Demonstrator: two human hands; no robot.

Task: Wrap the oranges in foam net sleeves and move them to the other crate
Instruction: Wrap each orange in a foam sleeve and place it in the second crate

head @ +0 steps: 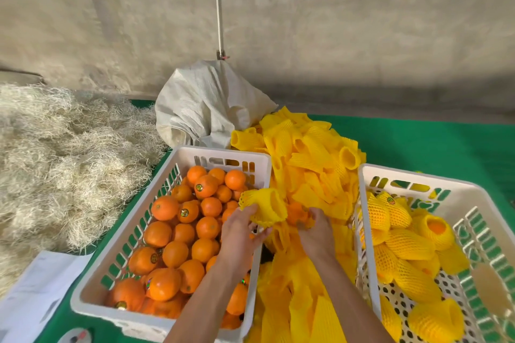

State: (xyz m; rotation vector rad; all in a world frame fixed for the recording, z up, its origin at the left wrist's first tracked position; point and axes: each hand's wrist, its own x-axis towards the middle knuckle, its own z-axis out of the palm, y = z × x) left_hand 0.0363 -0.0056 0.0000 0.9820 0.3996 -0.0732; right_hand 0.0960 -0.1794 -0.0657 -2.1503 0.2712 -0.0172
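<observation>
Left hand (pixel 239 227) pinches a yellow foam net sleeve (pixel 264 207) with its mouth open toward the right hand (pixel 315 231), whose curled fingers hold a blurred orange (pixel 296 213) between the orange crate (pixel 92 295) and wrapped-fruit crate (pixel 418 175), apparently ready to slide in.

Crate of oranges (pixel 170 220) left, sleeve pile (pixel 309 175) between, second crate (pixel 473 203) right

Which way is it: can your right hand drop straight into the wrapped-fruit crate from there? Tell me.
Probably yes. The right hand hovers over the sleeve pile, just beside the right crate, whose open top has nothing above it. It looks to be gripping an orange, though that is blurred.
</observation>
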